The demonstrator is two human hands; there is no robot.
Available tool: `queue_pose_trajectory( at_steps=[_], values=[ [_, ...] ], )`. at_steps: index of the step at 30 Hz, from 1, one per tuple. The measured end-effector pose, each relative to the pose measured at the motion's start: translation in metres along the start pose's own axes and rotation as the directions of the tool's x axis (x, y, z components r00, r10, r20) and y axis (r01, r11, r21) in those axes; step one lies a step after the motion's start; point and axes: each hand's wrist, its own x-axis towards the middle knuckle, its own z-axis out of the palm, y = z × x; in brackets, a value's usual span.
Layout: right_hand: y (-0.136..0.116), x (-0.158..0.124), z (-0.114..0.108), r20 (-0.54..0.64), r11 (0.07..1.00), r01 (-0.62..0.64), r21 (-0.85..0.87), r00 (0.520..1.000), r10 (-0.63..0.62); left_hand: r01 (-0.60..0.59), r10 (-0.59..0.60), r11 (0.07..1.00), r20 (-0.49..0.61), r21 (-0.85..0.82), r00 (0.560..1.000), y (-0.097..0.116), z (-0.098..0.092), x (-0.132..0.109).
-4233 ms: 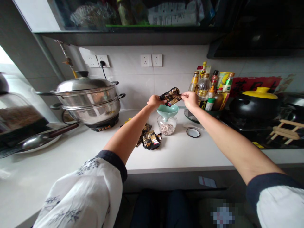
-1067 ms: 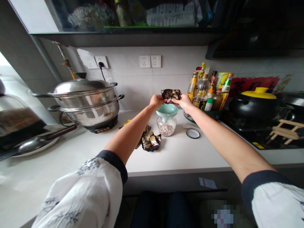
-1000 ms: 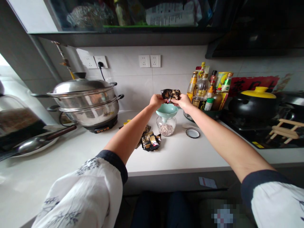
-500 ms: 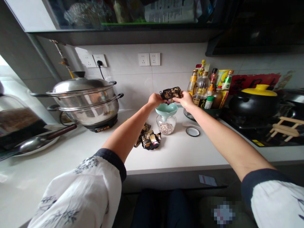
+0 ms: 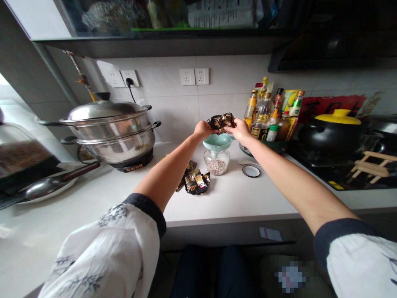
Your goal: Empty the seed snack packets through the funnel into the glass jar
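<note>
My left hand point(image 5: 202, 129) and my right hand point(image 5: 239, 130) both pinch a small black and gold packet point(image 5: 221, 121), held between them just above a pale green funnel point(image 5: 217, 142). The funnel sits in the mouth of a small glass jar point(image 5: 216, 162) with pale grains at its bottom. The jar stands on the white counter point(image 5: 235, 198). Several more black and gold packets point(image 5: 194, 181) lie on the counter to the jar's left. A round jar lid point(image 5: 251, 171) lies to its right.
A large steel steamer pot point(image 5: 108, 130) on an electric base stands at the left, with a ladle on a plate point(image 5: 52, 186) further left. Sauce bottles point(image 5: 269, 114) crowd behind the jar. A black pot with yellow lid point(image 5: 333, 132) sits on the stove at right.
My right hand has slid in along the packet toward my left hand, so the packet is more bunched up than four seconds ago. Over the last second both hands stay almost still above the funnel.
</note>
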Motion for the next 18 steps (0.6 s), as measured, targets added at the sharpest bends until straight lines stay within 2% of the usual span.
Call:
queue_pose_trajectory(
  at_steps=[4,7,12,16,18],
  values=[
    [0.002,0.0014,-0.0014,0.009,0.999,0.032,-0.036,0.999,-0.032,-0.105,0.113,0.982,-0.043,0.156,0.993,-0.003,0.0006,-0.0003],
    [0.0023,0.0016,-0.0019,0.02,0.994,0.041,-0.105,0.999,-0.04,-0.103,0.116,0.973,-0.054,0.206,0.992,-0.0046,0.0012,0.0004],
    [0.0029,0.0013,-0.0012,0.038,0.998,0.041,-0.053,0.998,-0.039,-0.099,0.109,0.971,-0.034,0.22,0.993,-0.0048,0.0011,-0.0001],
    [0.0028,0.0015,-0.0014,0.029,0.991,0.082,-0.11,0.996,-0.08,-0.065,0.083,0.96,-0.055,0.274,0.995,-0.0013,0.0007,-0.003],
    [0.0027,0.0021,-0.002,0.033,0.989,0.084,-0.118,0.996,-0.081,-0.033,0.046,0.971,-0.051,0.235,0.998,0.0004,-0.0001,-0.0044]
  ],
)
